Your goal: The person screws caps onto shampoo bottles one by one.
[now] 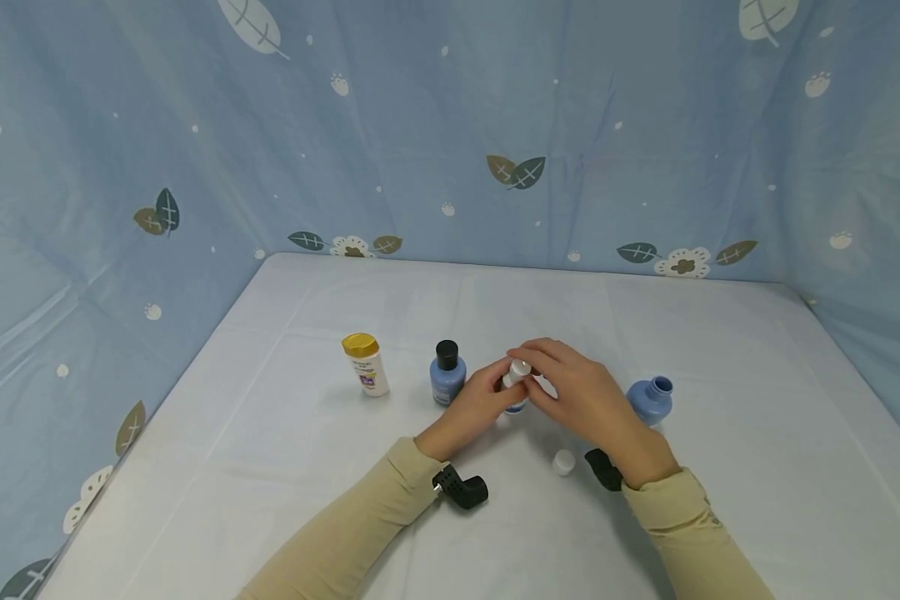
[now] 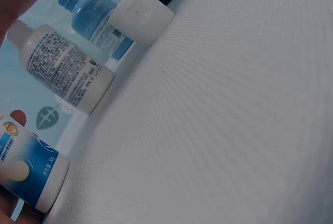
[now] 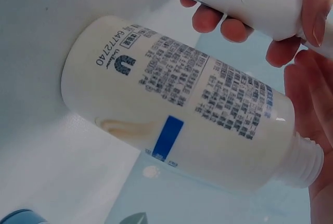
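My left hand (image 1: 476, 408) grips a small white Dove bottle (image 1: 515, 408) with a blue label, fingers curled round its body. At its top, my right hand (image 1: 581, 396) pinches the white cap (image 1: 520, 369) between thumb and fingers. In the left wrist view the bottle's base (image 2: 52, 187) is low, at or near the table. Close by stands an uncapped white bottle (image 3: 177, 104) with printed text and a threaded neck, mostly hidden by my right hand in the head view. A loose white cap (image 1: 563, 462) lies between my forearms.
An uncapped blue bottle (image 1: 649, 402) stands beside my right wrist. Left of my hands are a blue bottle with a black cap (image 1: 447, 375) and a white bottle with a yellow cap (image 1: 366, 364). A patterned blue curtain (image 1: 435, 125) surrounds the white table (image 1: 270, 467).
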`<state>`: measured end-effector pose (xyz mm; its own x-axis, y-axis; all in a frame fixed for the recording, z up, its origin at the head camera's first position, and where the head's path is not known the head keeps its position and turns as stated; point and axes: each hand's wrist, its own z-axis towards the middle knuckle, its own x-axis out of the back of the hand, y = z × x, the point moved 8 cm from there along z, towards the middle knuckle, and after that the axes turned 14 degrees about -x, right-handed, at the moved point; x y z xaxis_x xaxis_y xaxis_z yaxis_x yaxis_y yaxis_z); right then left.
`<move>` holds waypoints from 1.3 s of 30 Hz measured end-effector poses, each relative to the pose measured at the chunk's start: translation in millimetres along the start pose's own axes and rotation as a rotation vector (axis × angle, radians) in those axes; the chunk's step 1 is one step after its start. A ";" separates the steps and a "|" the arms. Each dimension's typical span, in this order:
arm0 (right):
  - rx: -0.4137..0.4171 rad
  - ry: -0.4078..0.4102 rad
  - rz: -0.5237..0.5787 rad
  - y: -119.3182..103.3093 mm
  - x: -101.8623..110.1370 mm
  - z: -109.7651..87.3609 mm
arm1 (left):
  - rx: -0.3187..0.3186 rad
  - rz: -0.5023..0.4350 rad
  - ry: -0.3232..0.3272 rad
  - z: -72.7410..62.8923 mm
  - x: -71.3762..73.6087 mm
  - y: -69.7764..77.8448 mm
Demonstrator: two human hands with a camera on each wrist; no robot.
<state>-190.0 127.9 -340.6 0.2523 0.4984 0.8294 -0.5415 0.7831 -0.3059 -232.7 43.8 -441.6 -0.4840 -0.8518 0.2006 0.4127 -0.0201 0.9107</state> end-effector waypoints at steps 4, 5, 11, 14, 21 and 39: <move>0.033 0.004 0.002 -2.9 0.1 0.0 | 0.014 0.012 0.010 -1.3 1.1 -0.8; 0.032 0.007 0.001 -2.9 0.3 0.0 | 0.016 0.013 0.012 -1.4 1.2 -0.7; 0.010 0.015 -0.014 -1.5 0.8 0.0 | 0.007 -0.015 0.007 -0.9 0.1 0.7; 0.012 0.013 -0.018 -1.7 0.7 0.4 | 0.004 -0.021 0.004 -0.6 0.1 1.1; -0.017 0.023 -0.014 0.4 0.7 0.2 | -0.023 -0.035 -0.012 0.8 -1.4 2.6; -0.034 0.062 -0.023 1.0 1.7 0.4 | -0.006 0.053 -0.010 0.1 0.9 8.6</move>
<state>-190.5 129.4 -339.3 0.3140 0.5013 0.8063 -0.5079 0.8062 -0.3035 -229.6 42.9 -433.5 -0.4689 -0.8465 0.2520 0.4422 0.0220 0.8967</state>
